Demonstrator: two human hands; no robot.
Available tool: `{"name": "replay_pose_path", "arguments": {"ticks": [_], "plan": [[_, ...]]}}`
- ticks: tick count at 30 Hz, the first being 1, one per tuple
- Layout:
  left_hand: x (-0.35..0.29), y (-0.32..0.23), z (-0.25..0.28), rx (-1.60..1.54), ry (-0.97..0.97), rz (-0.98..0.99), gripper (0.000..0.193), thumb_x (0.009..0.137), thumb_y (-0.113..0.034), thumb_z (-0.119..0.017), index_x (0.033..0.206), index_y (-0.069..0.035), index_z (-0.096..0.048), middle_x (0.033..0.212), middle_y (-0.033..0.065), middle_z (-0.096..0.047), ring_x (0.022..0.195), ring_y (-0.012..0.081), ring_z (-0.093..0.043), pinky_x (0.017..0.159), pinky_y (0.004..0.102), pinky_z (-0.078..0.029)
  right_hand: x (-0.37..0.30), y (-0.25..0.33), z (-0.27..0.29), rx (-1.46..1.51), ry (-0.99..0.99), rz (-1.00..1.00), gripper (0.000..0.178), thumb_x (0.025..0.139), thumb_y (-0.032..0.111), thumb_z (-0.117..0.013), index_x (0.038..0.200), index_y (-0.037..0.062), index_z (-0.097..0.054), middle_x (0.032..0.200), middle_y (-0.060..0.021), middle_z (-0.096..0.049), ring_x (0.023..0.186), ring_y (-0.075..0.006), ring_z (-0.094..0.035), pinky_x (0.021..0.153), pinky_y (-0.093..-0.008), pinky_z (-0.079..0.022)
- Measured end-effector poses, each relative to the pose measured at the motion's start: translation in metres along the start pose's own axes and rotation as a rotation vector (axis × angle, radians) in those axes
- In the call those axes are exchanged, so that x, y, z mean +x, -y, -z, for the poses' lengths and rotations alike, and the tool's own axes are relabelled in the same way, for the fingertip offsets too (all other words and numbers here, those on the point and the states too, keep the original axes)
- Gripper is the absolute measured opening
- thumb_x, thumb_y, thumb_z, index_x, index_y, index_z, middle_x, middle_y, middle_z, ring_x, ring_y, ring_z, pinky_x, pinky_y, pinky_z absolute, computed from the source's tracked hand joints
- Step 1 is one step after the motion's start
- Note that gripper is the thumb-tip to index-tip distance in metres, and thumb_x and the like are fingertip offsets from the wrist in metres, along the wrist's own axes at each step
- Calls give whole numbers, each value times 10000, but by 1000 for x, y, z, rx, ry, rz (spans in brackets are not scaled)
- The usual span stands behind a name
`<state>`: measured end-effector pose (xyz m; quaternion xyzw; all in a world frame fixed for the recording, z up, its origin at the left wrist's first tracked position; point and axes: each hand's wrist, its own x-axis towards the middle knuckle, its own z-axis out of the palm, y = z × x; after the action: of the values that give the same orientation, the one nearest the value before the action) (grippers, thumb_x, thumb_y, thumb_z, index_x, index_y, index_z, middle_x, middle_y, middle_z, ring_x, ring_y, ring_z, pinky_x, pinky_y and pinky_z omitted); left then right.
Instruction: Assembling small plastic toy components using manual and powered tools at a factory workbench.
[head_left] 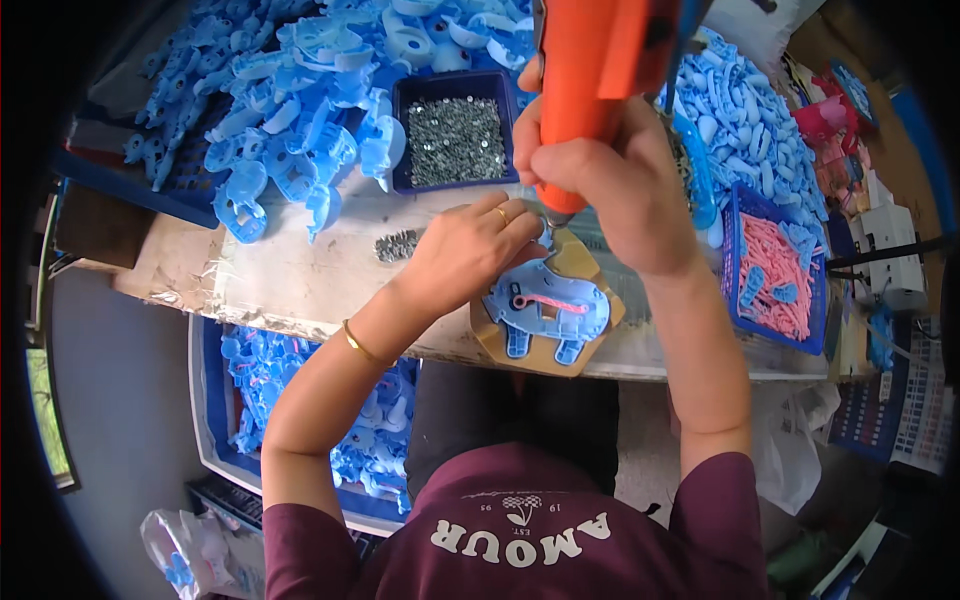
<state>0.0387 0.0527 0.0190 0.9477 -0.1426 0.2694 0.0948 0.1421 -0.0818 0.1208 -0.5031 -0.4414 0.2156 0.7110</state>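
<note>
The workbench (330, 275) spans the frame from left to right, its front edge passing below the centre. A heap of light-blue plastic parts (330, 60) covers its upper left; a second heap of smaller blue parts (750, 130) stands at the upper right. Below the bench edge, at the lower left, a large blue bin (212, 370) holds further blue parts.

An orange power driver (575, 105) extends from the top edge toward the centre, nose downward. The right hand (640, 190) is clamped around its body. The left hand (465, 245) is positioned just beside the driver nose, fingers extended over the upper edge of the work; whether they grip anything cannot be determined.

A blue basket (775, 335) at the right contains pink strips (775, 270) and several blue pieces. A dark-blue tray (455, 184) at upper centre contains small metal parts (455, 140).

A tan fixture (495, 340) sits right of centre, near the bench edge. The blue shell (590, 300) lies on it, hollow side up, below the driver nose. A pink rod (555, 303) lies inside the shell. A small metal pile (395, 246) rests left of the left hand.
</note>
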Motion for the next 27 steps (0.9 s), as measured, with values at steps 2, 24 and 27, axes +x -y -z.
{"name": "replay_pose_path", "arguments": {"ticks": [2, 24, 27], "plan": [[-4, -13, -1, -153, -92, 33, 204, 862, -230, -755, 952, -106, -621, 937, 25, -645, 905, 215, -651, 685, 345, -544, -11, 2, -5, -70, -20, 2, 380, 868, 95, -670, 1198, -48, -548, 798, -55, -644, 705, -116, -605, 672, -256, -485], [-24, -65, -5, -287, 7, 48, 320, 765, -271, -803, 1004, -90, -694, 1059, 22, -675, 1022, 237, -624, 821, 369, -538, -76, -14, 17, -123, -171, -92, 352, 858, 61, -620, 1174, -52, -515, 680, -29, -563, 536, -79, -489, 484, -233, -381], [-26, -69, -11, -243, 25, 21, 299, 759, -277, -789, 985, -104, -699, 1080, 12, -668, 1032, 219, -615, 886, 349, -510, -77, -22, 17, -78, -188, -86, 351, 858, 60, -618, 1175, -49, -515, 675, -31, -563, 528, -82, -486, 484, -232, -379]]}}
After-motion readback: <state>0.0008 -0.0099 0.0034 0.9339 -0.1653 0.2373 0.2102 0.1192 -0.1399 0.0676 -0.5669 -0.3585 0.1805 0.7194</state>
